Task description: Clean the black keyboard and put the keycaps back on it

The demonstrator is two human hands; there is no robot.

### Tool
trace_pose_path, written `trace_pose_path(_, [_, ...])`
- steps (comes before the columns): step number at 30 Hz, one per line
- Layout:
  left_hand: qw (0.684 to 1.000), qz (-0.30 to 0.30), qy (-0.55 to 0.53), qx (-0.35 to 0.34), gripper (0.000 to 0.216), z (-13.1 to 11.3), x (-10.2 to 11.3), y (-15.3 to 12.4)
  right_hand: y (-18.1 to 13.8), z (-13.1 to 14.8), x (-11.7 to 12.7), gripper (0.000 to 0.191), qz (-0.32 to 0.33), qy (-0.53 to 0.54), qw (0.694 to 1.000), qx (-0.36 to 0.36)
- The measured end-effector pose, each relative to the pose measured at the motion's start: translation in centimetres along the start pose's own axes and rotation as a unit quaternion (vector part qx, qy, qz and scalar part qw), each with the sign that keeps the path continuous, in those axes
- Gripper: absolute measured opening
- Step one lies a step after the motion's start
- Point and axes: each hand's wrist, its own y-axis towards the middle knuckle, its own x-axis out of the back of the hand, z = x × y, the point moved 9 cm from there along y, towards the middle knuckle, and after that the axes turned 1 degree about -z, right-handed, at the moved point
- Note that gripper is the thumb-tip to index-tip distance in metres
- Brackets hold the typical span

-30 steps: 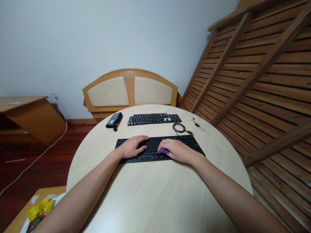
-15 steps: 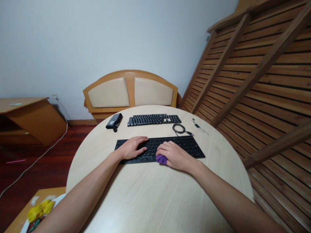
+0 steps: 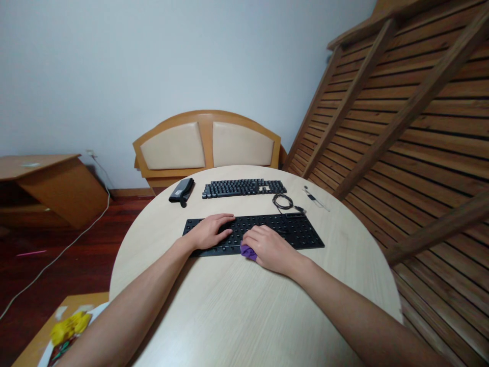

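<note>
Black keyboard base (image 3: 240, 224), markings illegible from here, left hand (image 3: 208, 232) spread on it, right hand (image 3: 267, 247) clutching purple cloth (image 3: 248, 252).

Purple cloth (image 3: 248, 252), black keyboard base (image 3: 292, 232)

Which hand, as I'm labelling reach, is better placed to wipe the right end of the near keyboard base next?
Probably the right hand: it holds the purple cloth at the near edge of the keyboard base, closer to that end. The left hand lies on its left part, no cloth visible.
</note>
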Motion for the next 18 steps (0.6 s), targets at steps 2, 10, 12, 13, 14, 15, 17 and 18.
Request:
trace_pose_path(2, [1.0, -0.002, -0.001, -0.002, 0.041, 0.0, 0.0, 0.0, 0.0, 0.5, 0.1, 0.016, 0.008, -0.007, 1.0, 0.023])
trace_pose_path(10, [1.0, 0.001, 0.003, -0.002, 0.043, 0.1, -0.1, -0.1, -0.5, 0.7, 0.7, 0.01, -0.03, 0.046, 0.998, 0.033])
trace_pose_path(12, [1.0, 0.0, 0.001, -0.004, 0.043, 0.1, -0.1, -0.1, -0.1, 0.2, 0.6, 0.016, -0.055, 0.024, 0.998, 0.006])
trace_pose_path(13, [1.0, -0.001, 0.0, -0.005, 0.043, 0.1, -0.1, -0.1, 0.1, 0.1, 0.4, 0.017, -0.062, 0.007, 0.998, 0.001])
trace_pose_path(14, [1.0, -0.003, -0.001, -0.005, 0.043, 0.1, -0.1, 0.0, 0.4, 0.2, 0.2, 0.017, -0.063, -0.008, 0.998, 0.003])
trace_pose_path(15, [1.0, -0.004, -0.003, -0.005, 0.043, 0.1, -0.1, 0.0, 0.7, 0.4, 0.0, 0.016, -0.06, -0.022, 0.998, 0.009])
trace_pose_path(17, [1.0, -0.003, -0.004, -0.005, 0.043, 0.1, -0.1, 0.0, 1.3, 0.6, -0.5, 0.014, -0.046, -0.053, 0.997, 0.015])
trace_pose_path(18, [1.0, -0.002, -0.004, -0.005, 0.043, 0.0, -0.1, 0.0, 1.6, 0.6, -0.6, 0.014, -0.041, -0.068, 0.997, 0.01])
